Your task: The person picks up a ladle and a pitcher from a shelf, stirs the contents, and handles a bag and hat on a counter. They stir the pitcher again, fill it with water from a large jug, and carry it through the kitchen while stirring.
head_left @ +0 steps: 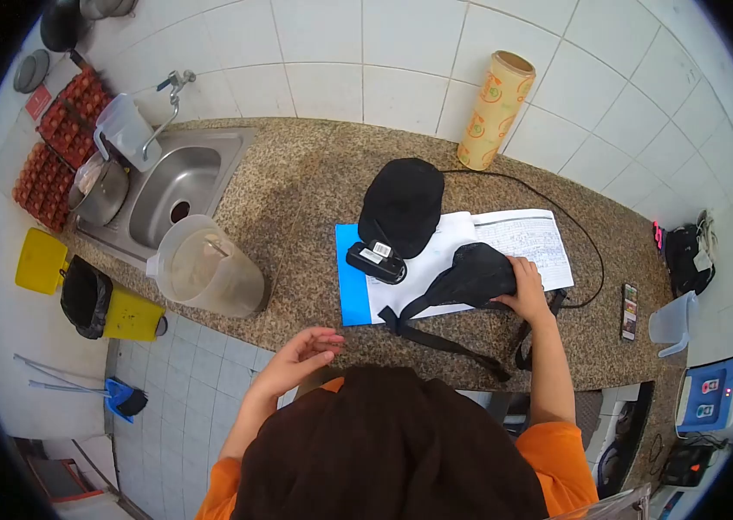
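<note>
My right hand point(529, 289) grips the right end of a black cloth item with straps point(470, 276), which lies over an open notebook point(529, 238) with handwriting and a blue cover edge. My left hand point(301, 354) is at the counter's front edge, left of the notebook, fingers apart and holding nothing. A black cap point(403, 206) rests on the notebook's upper left part. Just below the cap lies a small black device point(377, 262) with a white label. A black cable runs from behind the cap round to the right.
The granite counter point(297, 199) holds a large plastic jug point(210, 269), a steel sink point(178, 186), a patterned roll point(495, 111) at the wall, a phone point(629, 312) and a clear measuring jug point(673, 322). A yellow bin point(131, 314) stands at the left.
</note>
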Demonstrator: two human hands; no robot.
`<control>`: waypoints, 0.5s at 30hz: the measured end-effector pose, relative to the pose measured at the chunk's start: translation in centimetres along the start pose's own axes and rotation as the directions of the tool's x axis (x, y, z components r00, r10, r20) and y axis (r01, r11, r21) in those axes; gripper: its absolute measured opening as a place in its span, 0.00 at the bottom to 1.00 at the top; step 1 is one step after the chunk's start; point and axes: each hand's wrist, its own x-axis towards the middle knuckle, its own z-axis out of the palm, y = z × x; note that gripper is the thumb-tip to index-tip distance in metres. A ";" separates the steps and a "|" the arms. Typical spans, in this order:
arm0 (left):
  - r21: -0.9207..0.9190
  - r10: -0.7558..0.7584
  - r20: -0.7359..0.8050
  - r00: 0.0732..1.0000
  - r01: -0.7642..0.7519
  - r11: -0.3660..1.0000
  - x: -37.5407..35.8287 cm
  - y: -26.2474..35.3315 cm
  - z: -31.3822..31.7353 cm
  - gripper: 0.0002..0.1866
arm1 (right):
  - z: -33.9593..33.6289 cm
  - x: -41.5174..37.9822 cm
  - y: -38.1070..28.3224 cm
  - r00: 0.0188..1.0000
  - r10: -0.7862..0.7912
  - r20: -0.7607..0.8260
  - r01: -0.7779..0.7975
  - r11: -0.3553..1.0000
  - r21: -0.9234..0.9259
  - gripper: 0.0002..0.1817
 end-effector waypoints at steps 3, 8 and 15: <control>0.006 0.032 -0.029 0.999 -0.031 0.999 -1.4 1.0 -0.3 0.20 | -0.1 0.1 -0.1 1.000 -0.005 0.003 0.005 1.000 -0.008 0.46; -0.010 0.179 -0.056 0.982 -0.180 0.984 -4.4 2.3 -2.4 0.20 | 0.0 0.2 -0.4 1.000 -0.025 -0.003 0.025 0.999 -0.029 0.48; 0.082 0.536 -0.188 0.823 -0.531 0.843 -10.4 6.5 -8.3 0.22 | 0.2 -0.1 -2.0 0.985 0.170 -0.008 -0.169 0.977 -0.132 0.54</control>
